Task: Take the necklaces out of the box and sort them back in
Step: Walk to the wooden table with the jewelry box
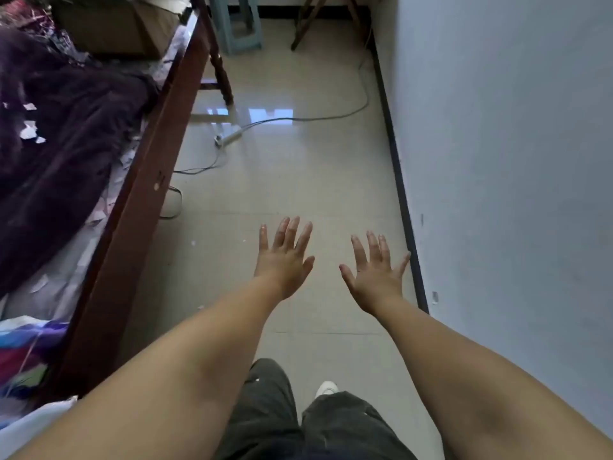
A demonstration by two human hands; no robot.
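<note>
No necklace box and no necklaces are in view. Both my arms stretch forward over the tiled floor. My left hand (pixel 284 257) is held out flat with its fingers spread, back of the hand up, holding nothing. My right hand (pixel 374 272) is beside it, about a hand's width to the right, also flat with spread fingers and empty. Neither hand touches anything.
A wooden bed frame (pixel 142 194) with a dark purple blanket (pixel 66 134) runs along the left. A power strip (pixel 228 136) and its cable (pixel 331 117) lie on the floor (pixel 282 180) ahead. A pale wall (pixel 514 161) closes the right side. A teal stool (pixel 237 24) stands at the far end.
</note>
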